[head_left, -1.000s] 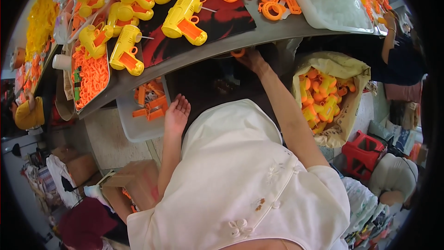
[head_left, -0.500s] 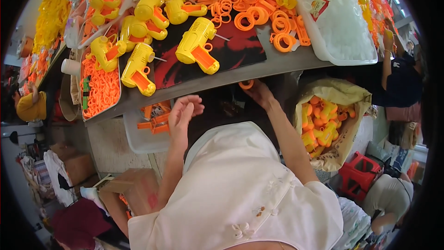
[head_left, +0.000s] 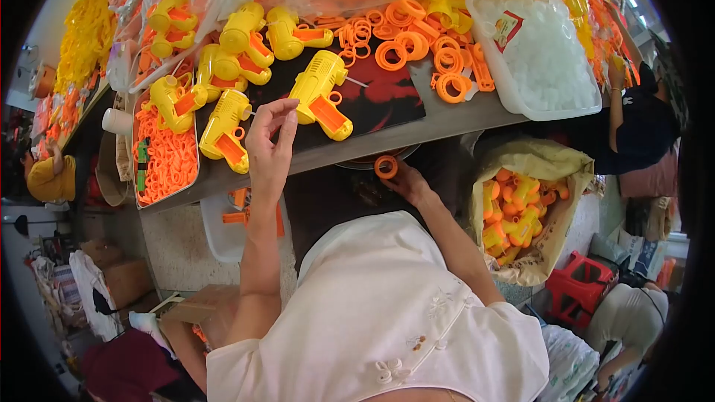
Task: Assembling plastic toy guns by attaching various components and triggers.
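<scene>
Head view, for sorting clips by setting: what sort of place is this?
Probably a plastic-toy assembly workshop: yellow gun-shaped shells on the workbench, small orange parts in a tray, and a filled sack.

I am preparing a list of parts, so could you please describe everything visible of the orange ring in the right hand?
The orange ring is round and thick-rimmed, plastic by its look, with a wide central opening turned toward the camera. The right hand grips it with its fingers at the ring's right side; nothing else visibly touches it. In the picture it shows just below the front edge of the table. Finer detail is too small to tell.
</scene>
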Action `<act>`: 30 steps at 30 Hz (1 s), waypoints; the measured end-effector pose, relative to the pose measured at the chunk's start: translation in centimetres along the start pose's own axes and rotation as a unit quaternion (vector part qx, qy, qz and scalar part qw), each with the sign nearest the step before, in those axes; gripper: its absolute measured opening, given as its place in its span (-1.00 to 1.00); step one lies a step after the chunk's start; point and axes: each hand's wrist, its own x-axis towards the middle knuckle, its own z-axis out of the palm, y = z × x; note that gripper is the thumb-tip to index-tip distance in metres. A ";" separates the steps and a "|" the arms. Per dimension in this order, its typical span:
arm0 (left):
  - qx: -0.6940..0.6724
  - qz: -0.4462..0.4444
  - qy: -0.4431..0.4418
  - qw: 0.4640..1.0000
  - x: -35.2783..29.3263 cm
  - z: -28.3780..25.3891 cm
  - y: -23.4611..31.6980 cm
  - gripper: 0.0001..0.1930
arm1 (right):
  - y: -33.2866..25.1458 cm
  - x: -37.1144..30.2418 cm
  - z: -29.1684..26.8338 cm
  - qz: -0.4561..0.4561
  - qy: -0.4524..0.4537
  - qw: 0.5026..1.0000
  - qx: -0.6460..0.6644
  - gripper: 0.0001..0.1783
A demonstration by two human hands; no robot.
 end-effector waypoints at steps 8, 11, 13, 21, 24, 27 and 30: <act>0.113 0.056 -0.032 0.991 2.9 -0.1 -1.8 -0.63 | -5.4 -10.9 4.3 -0.162 -0.031 0.875 -0.455 -0.71; 0.302 0.087 -0.049 0.948 5.4 1.3 -3.2 -0.26 | -10.4 -12.6 7.7 -0.325 -0.040 0.840 -0.434 -0.67; 0.373 0.046 -0.093 0.922 7.1 2.9 -3.2 -0.22 | -13.4 -10.4 9.4 -0.349 -0.032 0.827 -0.440 -0.63; 0.294 -0.029 -0.144 0.944 8.7 1.6 -4.9 -0.21 | -15.2 -4.7 11.2 -0.483 0.206 0.551 -0.649 -0.66; 0.054 -0.074 -0.108 0.990 7.7 0.3 -1.0 -0.21 | -15.6 -6.4 11.8 -0.432 0.164 0.597 -0.656 -0.58; 0.240 0.043 -0.090 0.966 7.5 -0.1 1.4 -0.23 | -14.7 -5.9 13.7 -0.530 0.143 0.462 -0.697 -0.52; 0.280 0.158 -0.037 0.946 6.7 0.8 2.5 -0.18 | -13.5 -4.6 13.7 -0.460 0.123 0.433 -0.766 -0.46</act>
